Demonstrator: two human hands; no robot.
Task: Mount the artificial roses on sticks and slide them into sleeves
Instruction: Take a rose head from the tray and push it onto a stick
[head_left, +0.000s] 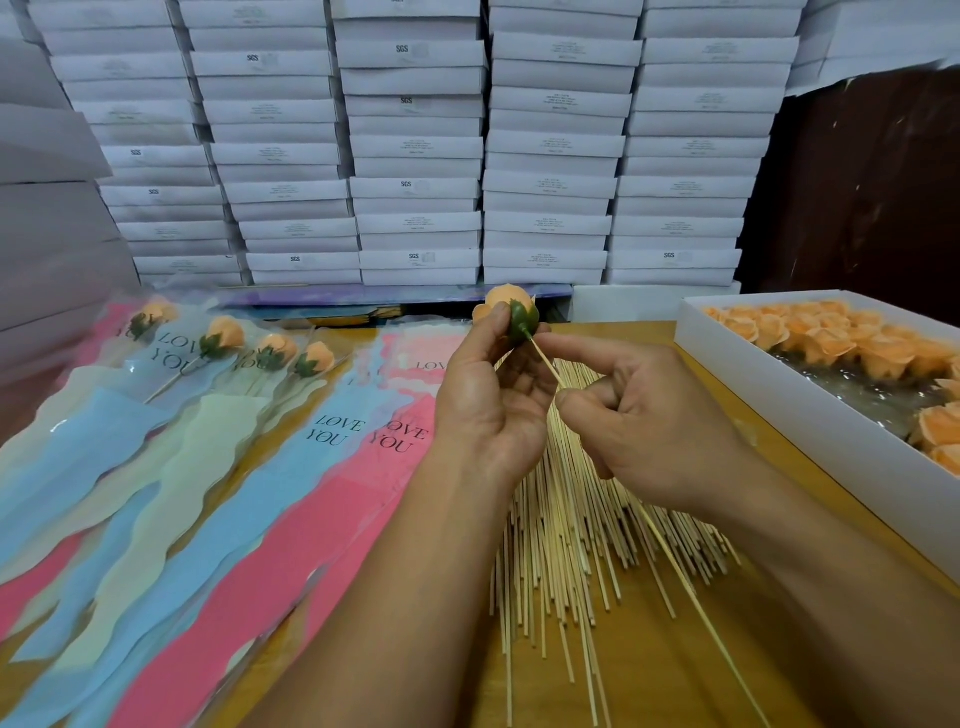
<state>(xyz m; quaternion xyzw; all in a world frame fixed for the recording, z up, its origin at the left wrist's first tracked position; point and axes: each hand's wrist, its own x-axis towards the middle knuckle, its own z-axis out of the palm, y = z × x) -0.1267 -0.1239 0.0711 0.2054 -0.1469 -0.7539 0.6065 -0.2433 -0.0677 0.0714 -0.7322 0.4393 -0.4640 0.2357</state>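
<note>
Where the wooden table (649, 670) meets its left edge, overlapping "LOVE YOU" sleeves (218, 499) in blue, pale green and pink cover it, four already holding peach roses (270, 348). Right of the sleeves, the left hand (488, 395) grips a peach rose (511, 312) by its green base, raised above the table. The right hand (644, 415) pinches a stick (545, 361) entering that base. Loose bamboo sticks (566, 551) fan beneath both hands. Further right, a white box of roses (779, 384) lines the table's right edge. Stacked white cartons (415, 156) wall off the far side.
</note>
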